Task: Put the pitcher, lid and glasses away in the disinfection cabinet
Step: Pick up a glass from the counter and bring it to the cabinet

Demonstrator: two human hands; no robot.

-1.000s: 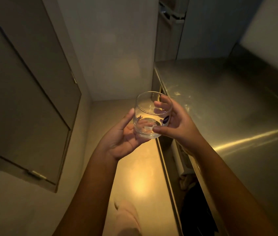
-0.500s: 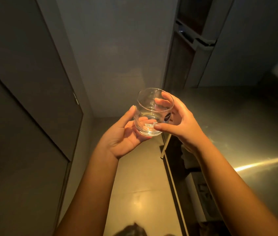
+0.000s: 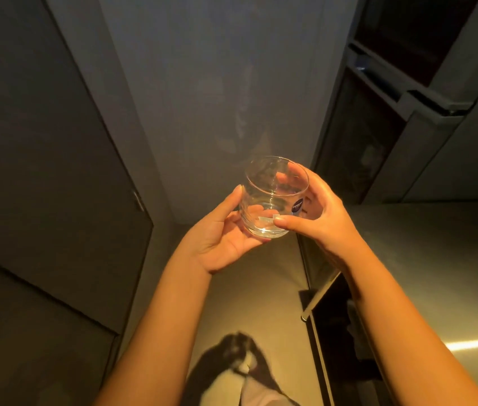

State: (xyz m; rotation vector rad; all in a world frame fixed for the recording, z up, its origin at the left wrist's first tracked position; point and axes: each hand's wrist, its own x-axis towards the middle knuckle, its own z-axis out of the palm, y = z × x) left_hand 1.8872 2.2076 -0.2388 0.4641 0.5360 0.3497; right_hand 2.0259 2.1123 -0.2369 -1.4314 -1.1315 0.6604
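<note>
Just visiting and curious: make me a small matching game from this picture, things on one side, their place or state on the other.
1 glass
2 left hand
3 right hand
4 sticker

A blue, stuck on the glass
B cradles the base from below
C clear, held in two hands
D thumb in front, fingers behind

Pairs: 1-C, 2-B, 3-D, 4-A
</note>
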